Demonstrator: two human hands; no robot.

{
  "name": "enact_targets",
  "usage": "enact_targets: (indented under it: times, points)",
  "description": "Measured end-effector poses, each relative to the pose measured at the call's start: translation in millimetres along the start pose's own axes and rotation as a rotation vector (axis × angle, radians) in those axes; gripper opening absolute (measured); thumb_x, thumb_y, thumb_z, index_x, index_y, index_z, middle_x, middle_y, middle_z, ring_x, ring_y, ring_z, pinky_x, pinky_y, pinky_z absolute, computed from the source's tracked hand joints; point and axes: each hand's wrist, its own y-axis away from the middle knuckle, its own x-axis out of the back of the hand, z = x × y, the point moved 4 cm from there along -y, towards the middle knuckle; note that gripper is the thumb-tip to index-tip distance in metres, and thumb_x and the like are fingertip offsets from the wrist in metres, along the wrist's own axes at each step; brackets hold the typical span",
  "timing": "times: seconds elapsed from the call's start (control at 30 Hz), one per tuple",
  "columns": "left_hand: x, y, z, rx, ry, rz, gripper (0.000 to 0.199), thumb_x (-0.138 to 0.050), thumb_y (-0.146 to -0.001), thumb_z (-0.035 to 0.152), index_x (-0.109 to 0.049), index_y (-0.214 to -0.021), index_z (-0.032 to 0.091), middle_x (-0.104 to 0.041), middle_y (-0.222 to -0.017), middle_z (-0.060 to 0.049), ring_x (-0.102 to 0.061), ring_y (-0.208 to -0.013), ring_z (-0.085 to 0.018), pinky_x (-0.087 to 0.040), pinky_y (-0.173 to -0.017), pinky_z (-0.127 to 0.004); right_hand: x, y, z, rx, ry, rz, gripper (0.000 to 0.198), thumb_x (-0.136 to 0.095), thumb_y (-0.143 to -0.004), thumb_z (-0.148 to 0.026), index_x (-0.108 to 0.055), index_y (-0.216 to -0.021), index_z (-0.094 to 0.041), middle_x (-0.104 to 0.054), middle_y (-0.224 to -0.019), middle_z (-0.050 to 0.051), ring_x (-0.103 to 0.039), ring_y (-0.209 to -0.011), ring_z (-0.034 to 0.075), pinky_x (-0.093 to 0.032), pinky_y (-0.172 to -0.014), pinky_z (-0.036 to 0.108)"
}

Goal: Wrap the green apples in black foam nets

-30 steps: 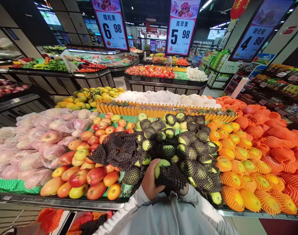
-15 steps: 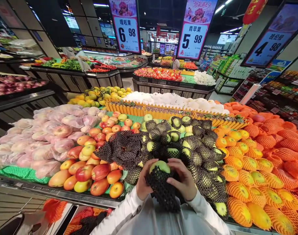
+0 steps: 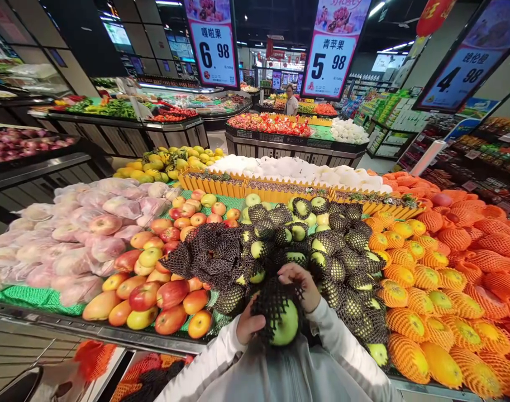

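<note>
A green apple (image 3: 287, 325) is held close to my body, its bare green side facing me. Black foam netting (image 3: 272, 304) covers its far and left sides. My left hand (image 3: 248, 324) wraps round the apple from the left, thumb across the net. At the far upper edge of the netting, the fingers of my right hand (image 3: 301, 286) are curled on it. Beyond my hands lie several green apples in black nets (image 3: 336, 271). To their left is a heap of loose black foam nets (image 3: 215, 248).
Red-yellow apples (image 3: 168, 296) and bagged pinkish fruit (image 3: 79, 240) lie left. Orange-netted fruit (image 3: 409, 329) sits right. An orange picket divider (image 3: 280, 192) runs behind. A metal edge (image 3: 112, 333) borders the stand above a wire cart (image 3: 15, 340). A person (image 3: 291, 103) stands far back.
The apple has turned in my hands, its bare side now toward me and the net on the far side. My right hand has moved from the apple's right side to the net's upper edge.
</note>
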Motion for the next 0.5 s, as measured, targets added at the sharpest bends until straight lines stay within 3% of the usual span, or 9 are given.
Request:
enact_targets:
  times: [0.07, 0.17, 0.27, 0.33, 0.4, 0.47, 0.5]
  points:
    - [10.3, -2.1, 2.0, 0.001, -0.007, 0.172, 0.073, -0.069, -0.062, 0.067, -0.068, -0.115, 0.018, -0.073, -0.105, -0.011, -0.061, -0.114, -0.038, -0.045, -0.104, -0.053, -0.5, 7.3, -2.1, 0.095, 0.177, 0.043, 0.036, -0.054, -0.090, -0.056, -0.066, -0.098, -0.024, -0.063, -0.090, 0.005, -0.058, -0.081, 0.020, -0.049, -0.074, 0.034]
    - [22.1, -7.2, 13.6, -0.056, -0.229, 0.369, 0.067, -0.073, -0.062, 0.062, -0.067, -0.113, 0.018, -0.073, -0.105, -0.010, -0.062, -0.112, -0.036, -0.043, -0.106, -0.052, -4.1, 23.9, -6.3, 0.250, 0.335, 0.009, 0.061, -0.046, -0.089, -0.066, -0.051, -0.133, -0.025, -0.053, -0.131, 0.011, -0.054, -0.115, 0.027, -0.045, -0.100, 0.043]
    - [15.0, -16.4, 23.5, -0.121, -0.482, 0.266, 0.062, -0.078, -0.065, 0.051, -0.064, -0.116, 0.019, -0.071, -0.111, -0.009, -0.062, -0.109, -0.032, -0.046, -0.103, -0.049, -13.6, 32.9, -7.6, 0.388, 0.545, -0.135, 0.093, -0.078, -0.066, -0.057, -0.039, -0.143, -0.021, -0.052, -0.134, 0.014, -0.050, -0.125, 0.032, -0.044, -0.105, 0.046]
    - [6.6, -21.0, 26.0, -0.164, -0.543, 0.160, 0.065, -0.079, -0.066, 0.048, -0.060, -0.121, 0.018, -0.068, -0.117, -0.010, -0.061, -0.111, -0.031, -0.048, -0.101, -0.047, -13.4, 28.1, -11.6, 0.454, 0.689, -0.151, 0.093, -0.083, -0.059, -0.041, -0.042, -0.140, -0.021, -0.056, -0.130, 0.015, -0.055, -0.121, 0.032, -0.046, -0.104, 0.044]
    - [2.8, -22.4, 29.8, -0.219, -0.545, 0.149, 0.072, -0.076, -0.071, 0.050, -0.052, -0.131, 0.019, -0.060, -0.130, -0.013, -0.058, -0.116, -0.031, -0.052, -0.092, -0.042, -4.9, 12.3, -22.1, 0.484, 0.807, -0.160, 0.088, -0.081, -0.059, -0.037, -0.045, -0.138, -0.021, -0.057, -0.130, 0.015, -0.057, -0.120, 0.032, -0.048, -0.102, 0.043]
    - [2.7, -21.0, 36.3, -0.268, -0.569, 0.165, 0.069, -0.066, -0.081, 0.049, -0.043, -0.139, 0.021, -0.047, -0.144, -0.015, -0.054, -0.121, -0.030, -0.054, -0.082, -0.036, 15.5, -15.7, -39.6, 0.462, 0.933, -0.117, 0.082, -0.079, -0.060, -0.039, -0.049, -0.134, -0.022, -0.058, -0.130, 0.014, -0.058, -0.119, 0.032, -0.049, -0.102, 0.043]
    - [3.4, -19.6, 40.3, -0.291, -0.600, 0.170, 0.062, -0.060, -0.087, 0.047, -0.041, -0.141, 0.023, -0.041, -0.148, -0.014, -0.053, -0.122, -0.029, -0.053, -0.078, -0.034, 31.7, -34.3, -49.8, 0.415, 0.994, -0.030, 0.078, -0.078, -0.061, -0.038, -0.050, -0.132, -0.022, -0.059, -0.129, 0.013, -0.058, -0.118, 0.032, -0.048, -0.102, 0.044]
